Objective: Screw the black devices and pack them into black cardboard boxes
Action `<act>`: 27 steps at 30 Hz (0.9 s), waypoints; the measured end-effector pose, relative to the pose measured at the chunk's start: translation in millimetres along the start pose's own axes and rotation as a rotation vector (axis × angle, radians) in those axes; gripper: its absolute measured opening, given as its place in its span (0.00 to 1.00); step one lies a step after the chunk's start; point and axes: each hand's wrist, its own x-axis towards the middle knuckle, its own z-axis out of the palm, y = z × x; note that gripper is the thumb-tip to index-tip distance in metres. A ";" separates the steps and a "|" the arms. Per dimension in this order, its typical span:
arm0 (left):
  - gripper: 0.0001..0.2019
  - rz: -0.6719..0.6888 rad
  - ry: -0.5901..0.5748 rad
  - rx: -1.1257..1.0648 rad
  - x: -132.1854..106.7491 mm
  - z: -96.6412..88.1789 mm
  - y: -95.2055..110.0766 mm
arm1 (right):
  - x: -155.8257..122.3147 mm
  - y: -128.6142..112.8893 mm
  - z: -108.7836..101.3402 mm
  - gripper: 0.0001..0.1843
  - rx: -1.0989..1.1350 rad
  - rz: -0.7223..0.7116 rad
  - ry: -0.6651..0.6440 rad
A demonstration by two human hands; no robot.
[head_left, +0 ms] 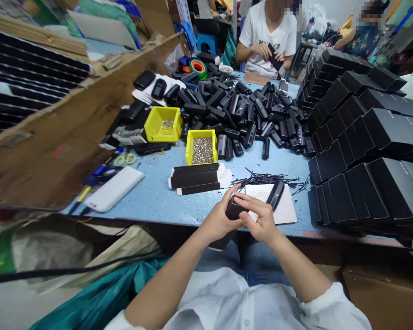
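Observation:
Both my hands meet over the near edge of the blue table (pixel 158 197). My left hand (pixel 220 220) cups a small black plastic part (pixel 234 211) from the left. My right hand (pixel 259 220) pinches the same part from the right, fingers curled on its top. Just beyond lies a white card (pixel 289 208) with another black part (pixel 275 195) on it, and a scatter of thin black pins (pixel 261 178).
Two yellow bins stand mid-table, one (pixel 201 146) full of small screws, one (pixel 162 123) nearly bare. A heap of black parts (pixel 248 114) fills the far side. Stacked black boxes (pixel 365 146) line the right. A person in a white shirt (pixel 268 32) works opposite. A white flat case (pixel 113 188) lies left.

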 end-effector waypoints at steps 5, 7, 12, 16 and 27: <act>0.45 -0.020 -0.002 0.006 4.1 4.4 -10.7 | 1.2 14.3 -10.7 0.30 0.033 0.121 -0.083; 0.46 -0.015 -0.002 0.054 4.8 5.5 -9.9 | 2.2 16.8 -14.8 0.31 0.049 0.179 -0.028; 0.43 0.053 0.064 0.038 6.5 3.6 -2.9 | -2.4 15.9 -8.5 0.23 -0.095 0.042 0.109; 0.43 0.076 0.100 -0.007 8.6 4.1 1.4 | -8.1 13.6 3.8 0.23 -0.150 -0.053 0.208; 0.39 -0.355 0.027 -0.663 0.9 -43.1 -46.8 | -7.3 71.6 -100.0 0.29 -0.783 0.043 -0.278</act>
